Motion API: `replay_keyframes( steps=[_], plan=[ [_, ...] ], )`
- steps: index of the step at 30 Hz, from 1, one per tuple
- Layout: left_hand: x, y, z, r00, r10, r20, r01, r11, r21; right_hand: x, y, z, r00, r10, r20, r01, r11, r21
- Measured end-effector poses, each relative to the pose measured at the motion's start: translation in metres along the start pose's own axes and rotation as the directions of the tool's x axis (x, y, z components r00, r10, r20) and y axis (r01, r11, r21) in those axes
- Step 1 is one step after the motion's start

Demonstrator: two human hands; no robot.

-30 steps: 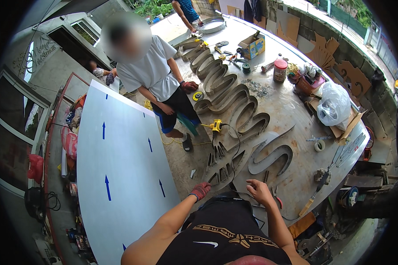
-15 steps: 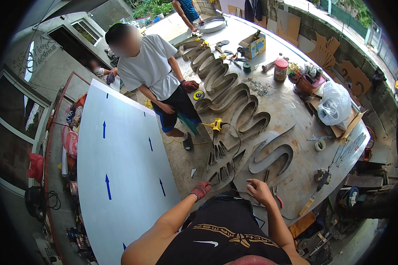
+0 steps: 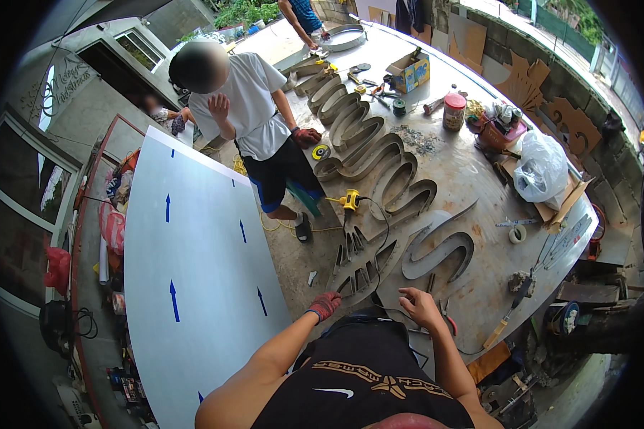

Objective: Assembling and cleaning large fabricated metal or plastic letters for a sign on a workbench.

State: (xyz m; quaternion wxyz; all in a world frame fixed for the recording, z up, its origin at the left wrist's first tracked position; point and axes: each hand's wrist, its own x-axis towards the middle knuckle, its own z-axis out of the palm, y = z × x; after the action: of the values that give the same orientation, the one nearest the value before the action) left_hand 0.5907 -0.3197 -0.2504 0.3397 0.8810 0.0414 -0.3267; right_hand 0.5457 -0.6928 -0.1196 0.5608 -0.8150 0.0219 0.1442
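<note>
Head view, watched remotely: tabletop [image 3: 454,189] broadest; slotted metal cut-out [image 3: 373,267] at its near-left edge, long axis pointing away, rightward. It lies just ahead of the gloved left hand [image 3: 325,306], the nearer; grip, I can't tell. Right hand [image 3: 420,309]: fingers loosely spread, nothing held.

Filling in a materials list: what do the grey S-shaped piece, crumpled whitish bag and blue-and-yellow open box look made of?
Grey S-shaped piece: probably sheet metal, dull finish; thin, bent upright walls.
Crumpled whitish bag: thin plastic film, glossy; translucent, with bright creases.
Blue-and-yellow open box: likely cardboard, printed; a stiff flap stands up, brownish inside. Coating unclear.
</note>
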Motion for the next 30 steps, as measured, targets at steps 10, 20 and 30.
replay_keyframes(
  steps=[10, 20, 30],
  plan=[
    [0.001, 0.001, 0.001, 0.999, 0.028, -0.036, -0.027, 0.999, 0.043, 0.002, -0.001, -0.001, 1.0, -0.007, 0.004, 0.007, 1.0, 0.005],
    [0.0, 0.0, 0.003, 0.999, 0.018, -0.036, -0.018, 1.0, 0.006, 0.002, 0.008, 0.004, 1.0, 0.002, -0.001, -0.002, 1.0, 0.006],
    [0.003, -0.005, 0.005, 0.998, 0.044, -0.04, -0.044, 0.999, -0.001, 0.001, 0.006, 0.002, 1.0, 0.007, -0.004, -0.007, 1.0, 0.013]
  ],
)
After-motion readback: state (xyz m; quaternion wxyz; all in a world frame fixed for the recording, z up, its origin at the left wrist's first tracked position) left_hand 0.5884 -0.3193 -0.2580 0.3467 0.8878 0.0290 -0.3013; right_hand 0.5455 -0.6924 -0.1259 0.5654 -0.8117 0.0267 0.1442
